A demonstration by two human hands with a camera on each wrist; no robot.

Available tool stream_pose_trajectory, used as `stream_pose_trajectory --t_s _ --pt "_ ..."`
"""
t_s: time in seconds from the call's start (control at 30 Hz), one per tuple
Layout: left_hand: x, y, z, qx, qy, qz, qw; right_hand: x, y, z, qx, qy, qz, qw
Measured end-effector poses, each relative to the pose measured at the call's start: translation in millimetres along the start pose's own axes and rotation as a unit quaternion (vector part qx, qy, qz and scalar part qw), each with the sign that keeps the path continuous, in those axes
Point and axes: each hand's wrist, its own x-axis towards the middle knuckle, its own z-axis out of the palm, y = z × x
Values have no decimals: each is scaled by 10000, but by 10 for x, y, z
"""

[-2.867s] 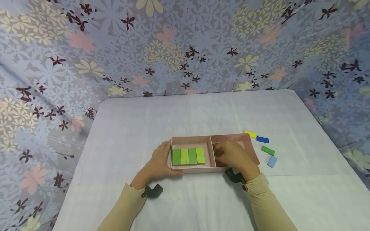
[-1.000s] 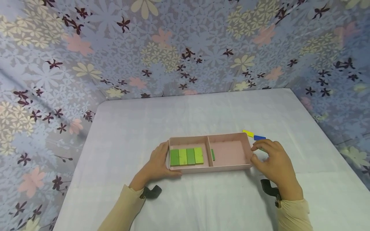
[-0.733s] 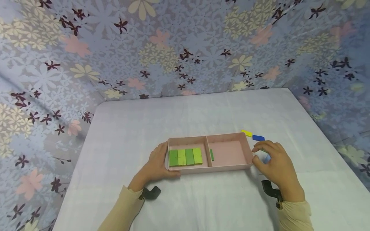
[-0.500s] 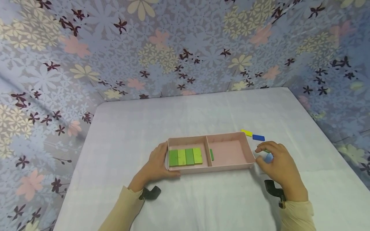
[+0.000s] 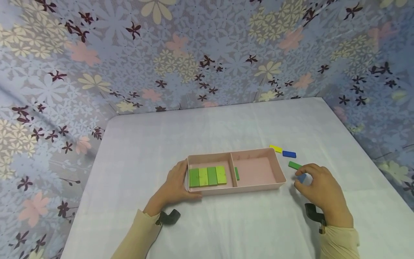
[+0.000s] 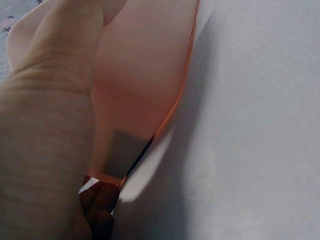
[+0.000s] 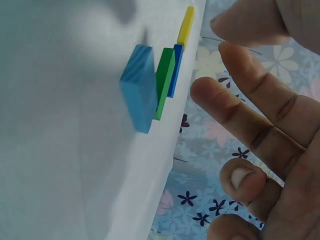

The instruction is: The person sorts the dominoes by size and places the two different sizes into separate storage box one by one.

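My left hand (image 5: 176,181) holds the left end of a long pink two-compartment box (image 5: 255,186), fingers along its end wall and thumb along its front wall. In the left wrist view the thumb (image 6: 55,100) lies against the pink wall. Several green and yellow-green blocks (image 5: 211,176) form a row in the left compartment. A thin green block (image 5: 237,173) stands against the divider in the right one. Right of the box, my right hand (image 5: 325,187) hovers at a light blue block (image 7: 139,90), thumb and forefinger apart. The right wrist view has the fingers off that block.
A green block (image 5: 294,165), a dark blue block (image 5: 289,154) and a yellow block (image 5: 276,148) lie on the white-covered table (image 5: 207,133) beyond the box's right end. Flowered cloth (image 5: 207,54) hangs behind the table and at its sides.
My right hand has left the right compartment, exposing the thin green block by the divider. It has moved rightward to the light blue block. My left hand has stayed on the box.
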Motion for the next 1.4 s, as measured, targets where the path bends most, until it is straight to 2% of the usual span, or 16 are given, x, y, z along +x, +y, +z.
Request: stream_pose_trajectory --t_s 0.4,0.77,1.4 --pt "-4 14 -13 -17 42 97 9999 -31 95 -5 -64 -220 210 9995" --pt "-5 7 -4 90 31 -43 9999 -33 105 22 -95 -472 356 9982" --pt "9 -11 -9 76 -50 20 10000 -13 153 95 -144 -480 480 9976"
